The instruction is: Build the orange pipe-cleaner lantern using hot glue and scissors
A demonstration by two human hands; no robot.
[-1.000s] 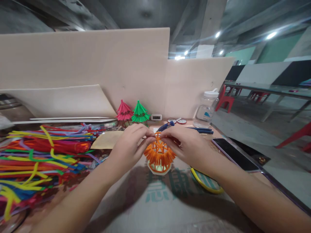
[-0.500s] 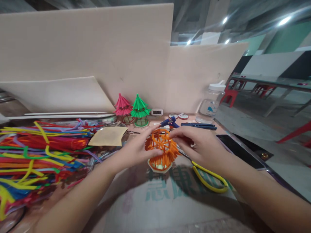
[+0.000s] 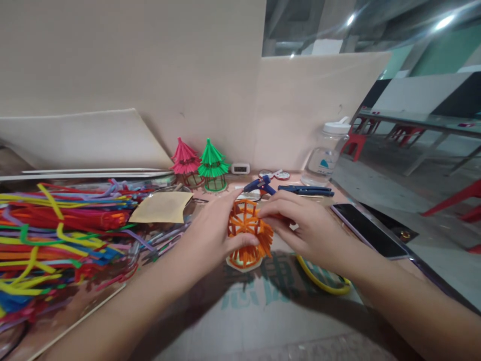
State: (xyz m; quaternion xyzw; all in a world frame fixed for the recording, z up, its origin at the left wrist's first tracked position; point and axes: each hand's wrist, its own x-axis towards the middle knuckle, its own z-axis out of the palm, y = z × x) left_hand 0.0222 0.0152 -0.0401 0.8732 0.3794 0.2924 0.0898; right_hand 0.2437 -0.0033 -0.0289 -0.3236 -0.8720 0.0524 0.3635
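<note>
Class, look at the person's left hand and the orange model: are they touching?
Touching. The head view shows the left hand against the orange model, its thumb pressed on the model's side.

Three pipe-cleaner pavilions stand here, one orange (image 3: 246,235), one pink (image 3: 184,163), one green (image 3: 213,163), plus one bottle (image 3: 323,153) and one phone (image 3: 366,230).

Near worktop (image 3: 263,321) in front of both forearms: bare, free passage. Left side blocked by pile of pipe cleaners (image 3: 56,235). Behind the orange model (image 3: 246,235): glue gun (image 3: 259,185), 2 small pagodas (image 3: 201,163) and the partition board (image 3: 169,85) close off the back. Right: yellow loop (image 3: 323,281) just beside right hand (image 3: 300,225); phone (image 3: 366,230) and bottle (image 3: 325,158) line the edge.
</note>
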